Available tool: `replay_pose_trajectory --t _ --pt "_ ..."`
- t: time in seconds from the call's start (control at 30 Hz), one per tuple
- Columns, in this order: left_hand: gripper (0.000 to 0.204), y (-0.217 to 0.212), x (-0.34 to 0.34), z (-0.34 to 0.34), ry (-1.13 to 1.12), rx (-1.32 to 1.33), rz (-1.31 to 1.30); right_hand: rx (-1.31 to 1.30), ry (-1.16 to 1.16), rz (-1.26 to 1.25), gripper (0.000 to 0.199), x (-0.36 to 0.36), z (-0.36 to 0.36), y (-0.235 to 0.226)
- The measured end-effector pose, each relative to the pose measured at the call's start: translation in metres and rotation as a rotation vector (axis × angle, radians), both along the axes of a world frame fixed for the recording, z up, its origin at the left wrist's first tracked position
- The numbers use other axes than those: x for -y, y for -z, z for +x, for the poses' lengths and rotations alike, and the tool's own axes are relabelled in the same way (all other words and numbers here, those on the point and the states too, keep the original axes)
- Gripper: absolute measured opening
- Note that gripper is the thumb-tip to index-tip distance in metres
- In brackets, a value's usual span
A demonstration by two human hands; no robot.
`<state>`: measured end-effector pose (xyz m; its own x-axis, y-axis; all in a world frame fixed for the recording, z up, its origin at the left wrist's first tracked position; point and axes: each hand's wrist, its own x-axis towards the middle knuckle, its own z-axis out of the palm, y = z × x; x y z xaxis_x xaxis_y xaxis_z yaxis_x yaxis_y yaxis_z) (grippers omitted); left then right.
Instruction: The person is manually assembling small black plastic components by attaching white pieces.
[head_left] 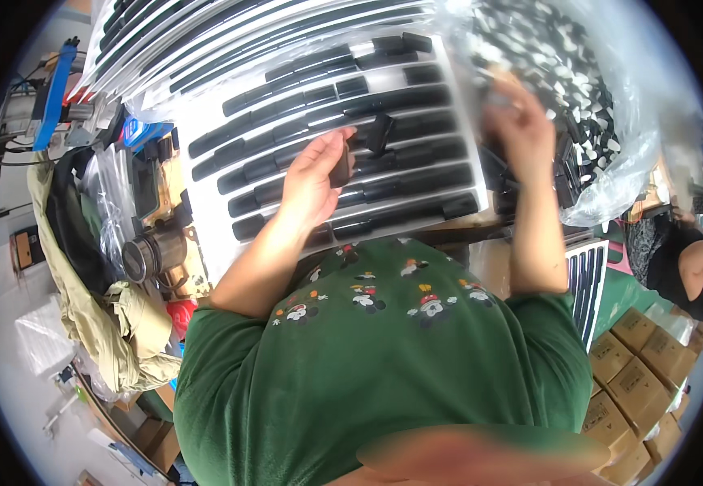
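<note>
In front of me lies a white sheet (206, 212) with rows of glossy black rectangular pieces. Above its middle, my left hand (312, 180) pinches one small dark rectangular piece (341, 170) between thumb and fingers. A loose black piece (379, 134) lies askew across the rows just right of that hand. My right hand (521, 125) is over the sheet's right side, at the edge of a heap of small black and white pieces (582, 97) in clear plastic. Motion smears its fingers, so whether it holds anything is unclear.
A stack of similar loaded white sheets (149, 49) stands at the far left. On the left are a glass mug (155, 255) and a beige garment (84, 300). Cardboard boxes (635, 381) are piled at the lower right, and another person (679, 263) is at the right edge.
</note>
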<state>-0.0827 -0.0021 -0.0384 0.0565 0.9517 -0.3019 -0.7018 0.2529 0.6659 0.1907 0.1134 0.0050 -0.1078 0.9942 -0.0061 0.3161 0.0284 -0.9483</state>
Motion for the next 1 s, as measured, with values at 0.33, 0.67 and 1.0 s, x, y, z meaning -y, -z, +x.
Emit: replay_pose_trajectory --t 0.33,0.67,1.0 --pt "0.016 -0.014 0.004 0.050 -0.282 0.150 0.024 -0.294 -0.010 0.484 0.028 0.079 -0.090 0.007" --pt "0.020 -0.017 0.007 0.061 -0.368 0.062 0.168 -0.002 -0.128 0.557 0.061 0.087 -0.101 0.011" --pt "0.031 -0.038 0.021 0.041 -0.059 -0.442 0.273 0.228 -0.477 0.564 0.071 0.081 -0.088 -0.015"
